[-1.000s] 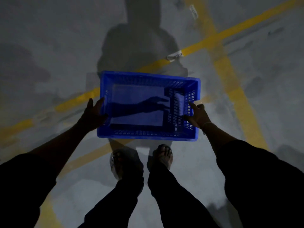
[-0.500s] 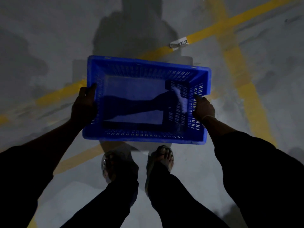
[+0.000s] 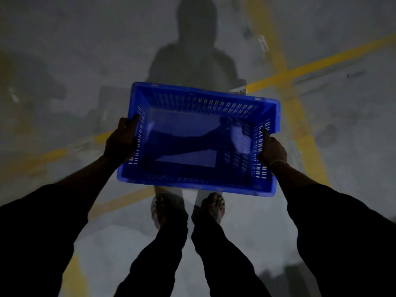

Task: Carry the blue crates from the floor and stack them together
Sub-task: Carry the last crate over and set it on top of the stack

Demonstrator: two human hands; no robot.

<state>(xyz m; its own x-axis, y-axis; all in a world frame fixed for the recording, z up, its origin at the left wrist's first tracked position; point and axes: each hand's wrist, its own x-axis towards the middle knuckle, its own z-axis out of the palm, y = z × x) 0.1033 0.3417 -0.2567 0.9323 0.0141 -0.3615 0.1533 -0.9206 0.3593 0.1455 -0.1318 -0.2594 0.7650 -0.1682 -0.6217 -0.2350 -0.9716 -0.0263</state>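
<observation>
Both hands [image 3: 123,142] gripping crate [image 3: 199,179] ends

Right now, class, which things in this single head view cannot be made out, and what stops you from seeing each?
- Other crates or a stack: none in frame, only one blue crate.
- Left hand grip: fingers hidden behind the crate wall.
- Right hand: fingers mostly hidden under the rim.
- Floor label: text too small, partly behind the crate.
- Feet: dim, blurred, partly hidden by the legs.
</observation>
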